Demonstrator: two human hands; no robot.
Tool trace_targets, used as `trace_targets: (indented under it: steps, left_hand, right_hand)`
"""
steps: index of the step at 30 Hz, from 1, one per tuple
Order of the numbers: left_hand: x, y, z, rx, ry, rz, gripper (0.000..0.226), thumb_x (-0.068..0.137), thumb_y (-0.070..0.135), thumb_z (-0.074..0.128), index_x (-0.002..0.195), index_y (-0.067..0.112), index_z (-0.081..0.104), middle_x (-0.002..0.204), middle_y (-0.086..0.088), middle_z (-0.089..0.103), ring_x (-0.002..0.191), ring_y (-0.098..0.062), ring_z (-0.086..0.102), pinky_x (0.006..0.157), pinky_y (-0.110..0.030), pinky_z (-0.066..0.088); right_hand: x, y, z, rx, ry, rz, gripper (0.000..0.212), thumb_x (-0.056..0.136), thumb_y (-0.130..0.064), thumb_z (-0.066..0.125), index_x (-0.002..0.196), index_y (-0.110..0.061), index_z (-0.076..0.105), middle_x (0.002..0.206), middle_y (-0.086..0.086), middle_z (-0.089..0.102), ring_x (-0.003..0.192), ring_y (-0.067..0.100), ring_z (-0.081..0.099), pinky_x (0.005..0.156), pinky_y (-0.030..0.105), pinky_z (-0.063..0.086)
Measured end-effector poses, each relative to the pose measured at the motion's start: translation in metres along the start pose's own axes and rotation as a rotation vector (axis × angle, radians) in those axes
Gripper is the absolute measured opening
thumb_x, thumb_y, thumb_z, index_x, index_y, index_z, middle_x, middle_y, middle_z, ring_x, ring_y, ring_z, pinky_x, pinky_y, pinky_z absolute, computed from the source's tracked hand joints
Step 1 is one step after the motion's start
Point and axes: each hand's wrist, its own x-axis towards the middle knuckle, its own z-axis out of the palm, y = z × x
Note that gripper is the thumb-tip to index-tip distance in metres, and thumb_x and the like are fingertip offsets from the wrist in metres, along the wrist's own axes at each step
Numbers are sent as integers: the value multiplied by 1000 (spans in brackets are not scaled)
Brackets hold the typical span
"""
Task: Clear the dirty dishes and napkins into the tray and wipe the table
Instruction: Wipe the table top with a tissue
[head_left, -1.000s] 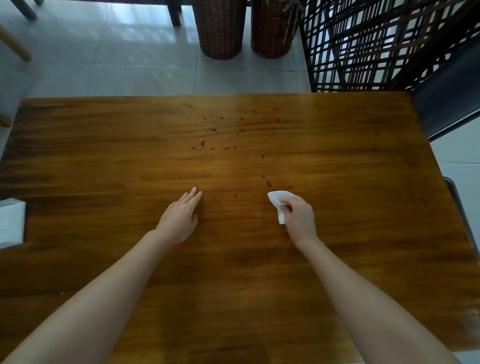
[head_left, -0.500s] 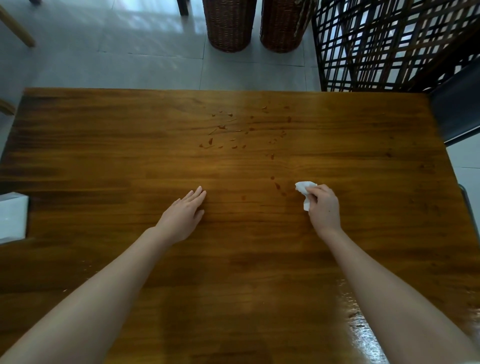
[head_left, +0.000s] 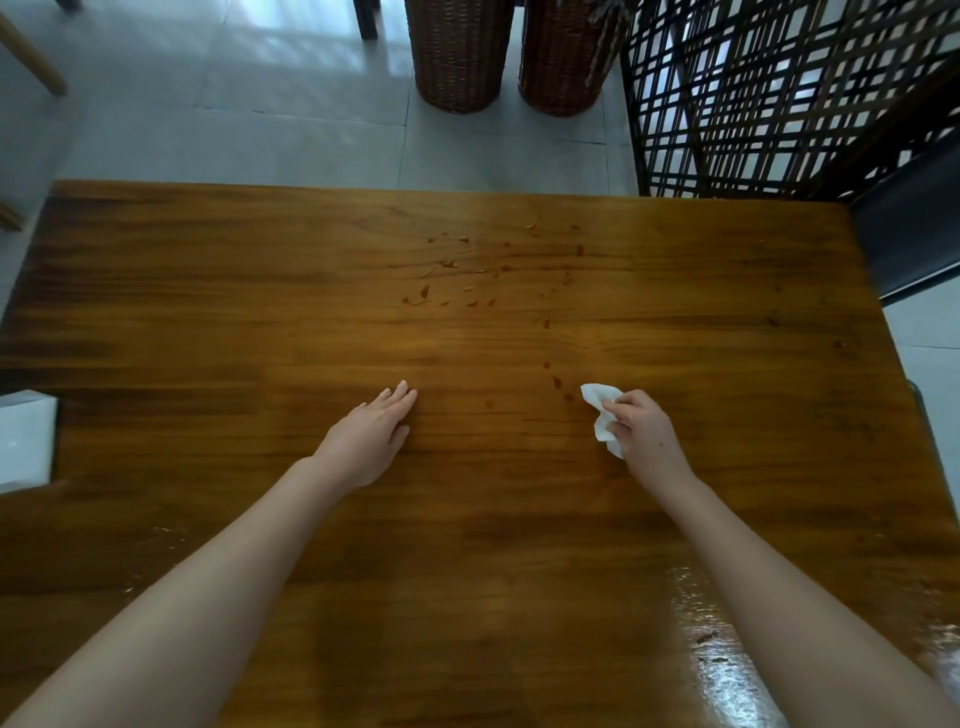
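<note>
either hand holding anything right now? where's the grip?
Right hand pinches a crumpled white napkin by its near, right side; the rest sticks out toward the crumbs. Left hand holds nothing, resting flat on the table.

A single view is given, taken from a wide-angle camera worn on the head. The bench (head_left: 218, 332) is looked down on steeply from its near side, close enough that it fills the frame from edge to edge. Beyond its far edge, tiled floor (head_left: 234, 130) and two wicker baskets (head_left: 460, 52) are taken in.
</note>
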Motion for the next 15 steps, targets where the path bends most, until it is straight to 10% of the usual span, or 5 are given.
trace_targets:
  steps: [15]
  left_hand:
    - [-4,-4,-17,77,-213,48,77,98,28,52,154,27,0,161,7,-9,148,-15,-1,119,-39,12]
  right_hand:
    - [13,-65,38,115,192,78,20,94,-1,49,98,-3,69,85,-4,52,84,13,50,65,17,35]
